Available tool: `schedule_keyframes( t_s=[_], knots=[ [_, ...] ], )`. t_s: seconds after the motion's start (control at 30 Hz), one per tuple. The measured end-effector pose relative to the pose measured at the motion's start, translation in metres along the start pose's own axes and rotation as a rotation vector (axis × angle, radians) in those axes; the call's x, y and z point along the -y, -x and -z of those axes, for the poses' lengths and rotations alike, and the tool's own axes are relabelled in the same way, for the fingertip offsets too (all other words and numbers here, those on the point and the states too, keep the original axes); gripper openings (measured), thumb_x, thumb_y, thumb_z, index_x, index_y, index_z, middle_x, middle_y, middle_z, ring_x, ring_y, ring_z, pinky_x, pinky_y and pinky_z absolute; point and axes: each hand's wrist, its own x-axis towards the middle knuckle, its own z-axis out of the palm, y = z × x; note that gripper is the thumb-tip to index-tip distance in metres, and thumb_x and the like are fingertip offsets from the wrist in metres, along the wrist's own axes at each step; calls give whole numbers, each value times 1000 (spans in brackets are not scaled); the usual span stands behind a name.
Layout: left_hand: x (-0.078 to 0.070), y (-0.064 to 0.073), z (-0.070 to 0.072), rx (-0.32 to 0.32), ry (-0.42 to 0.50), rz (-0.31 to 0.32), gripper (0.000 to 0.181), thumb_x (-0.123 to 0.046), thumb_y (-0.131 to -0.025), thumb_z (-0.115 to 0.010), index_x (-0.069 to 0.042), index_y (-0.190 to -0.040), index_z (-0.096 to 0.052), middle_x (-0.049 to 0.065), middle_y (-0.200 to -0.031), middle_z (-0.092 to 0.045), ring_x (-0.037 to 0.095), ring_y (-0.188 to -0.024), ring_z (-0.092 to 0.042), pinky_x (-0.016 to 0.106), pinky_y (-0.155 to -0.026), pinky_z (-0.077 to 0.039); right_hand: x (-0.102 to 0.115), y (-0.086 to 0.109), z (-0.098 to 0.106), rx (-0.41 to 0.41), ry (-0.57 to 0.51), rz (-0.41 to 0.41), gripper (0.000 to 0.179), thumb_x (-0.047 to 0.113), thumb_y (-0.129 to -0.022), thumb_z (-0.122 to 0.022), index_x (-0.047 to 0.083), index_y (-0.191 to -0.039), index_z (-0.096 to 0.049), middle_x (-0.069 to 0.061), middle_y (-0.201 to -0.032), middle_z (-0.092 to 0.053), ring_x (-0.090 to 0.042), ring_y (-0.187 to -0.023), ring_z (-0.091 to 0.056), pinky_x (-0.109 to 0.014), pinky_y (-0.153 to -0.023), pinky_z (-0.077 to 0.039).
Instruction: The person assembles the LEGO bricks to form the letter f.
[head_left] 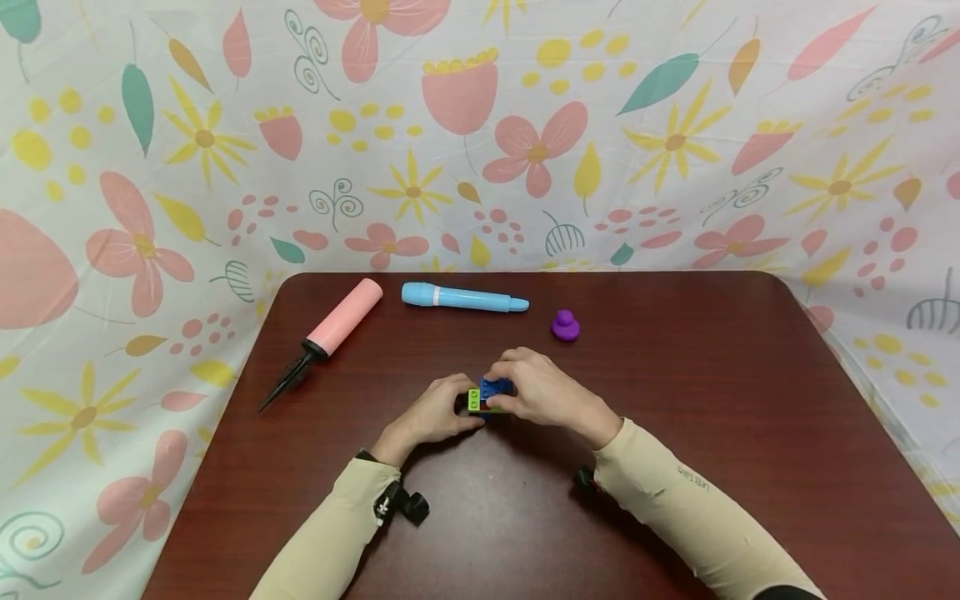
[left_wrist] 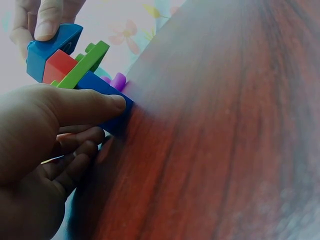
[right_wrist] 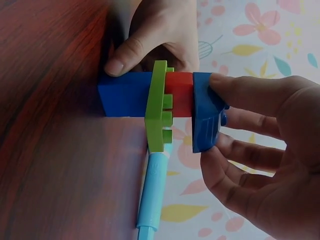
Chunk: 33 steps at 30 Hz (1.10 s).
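A small stack of toy building blocks stands on the table between both hands. At its base is a blue block [right_wrist: 126,95], and over that lies a thin lime-green plate [right_wrist: 155,115] with studs. A red block [right_wrist: 179,90] sits on the plate, topped by a blue block with slanted sides [right_wrist: 205,117]. My left hand [head_left: 435,410] grips the base block, its thumb along one side in the left wrist view. With thumb and fingers, my right hand [head_left: 543,392] pinches the top blue block. From the head view, the fingers hide much of the stack.
Behind the hands on the brown table [head_left: 712,400] lie a light blue tube-shaped tool [head_left: 465,298] and a purple knobbed piece [head_left: 566,326]. A pink hand pump with a black nozzle [head_left: 347,317] rests at the back left. A flower-print cloth [head_left: 465,167] hangs behind the table.
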Motion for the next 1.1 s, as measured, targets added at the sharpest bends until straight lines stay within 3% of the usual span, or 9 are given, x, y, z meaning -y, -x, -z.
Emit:
schedule_keyframes(
  t_s=[1.1],
  knots=[
    [-2, 1, 0, -20, 17, -9, 32, -19, -78, -83, -13, -107, -69, -2, -102, -65, 10, -90, -60, 28, -79, -51, 3, 3, -1, -6, 49, -2, 30, 27, -84, -77, 6, -105, -73, -4, -99, -67, -18, -95, -59, -31, -78, -53]
  ],
)
